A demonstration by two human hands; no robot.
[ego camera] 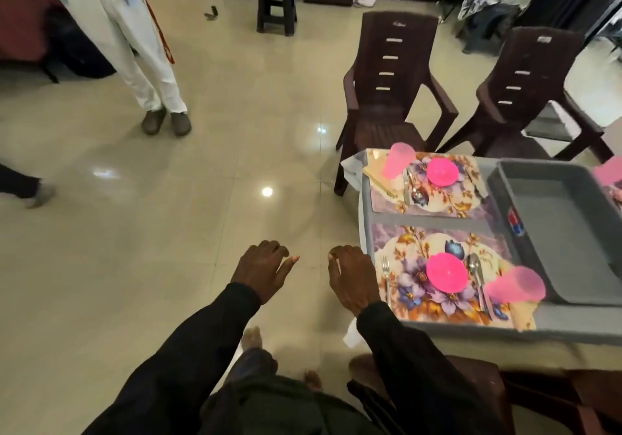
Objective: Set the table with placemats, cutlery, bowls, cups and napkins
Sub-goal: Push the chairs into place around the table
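Right side of the frame: a grey-covered desk point(572, 327) carries 2 floral placemats. The near placemat point(404, 242) holds a fork point(387, 276), a pink bowl point(447, 272), a spoon point(474, 266) and a tilted pink cup point(515, 288). The far placemat point(468, 182) holds a second bowl point(442, 172), a second cup point(398, 160) and cutlery point(415, 192), with a napkin point(375, 173) at its left edge. A grey tray point(555, 232) lies right of both; its red and blue sticker point(515, 222) is too small to read.

Lower centre: the left grip point(264, 268) and right grip point(353, 274) hang over the floor point(168, 232), fingers loosely curled, pinching nothing. The right grip is just beside the desk's left edge.

Glossy floor lies open across the left and centre. 2 brown chairs point(387, 97) stand behind the desk, a stool point(276, 0) at the top, and a person point(134, 64) stands upper left.
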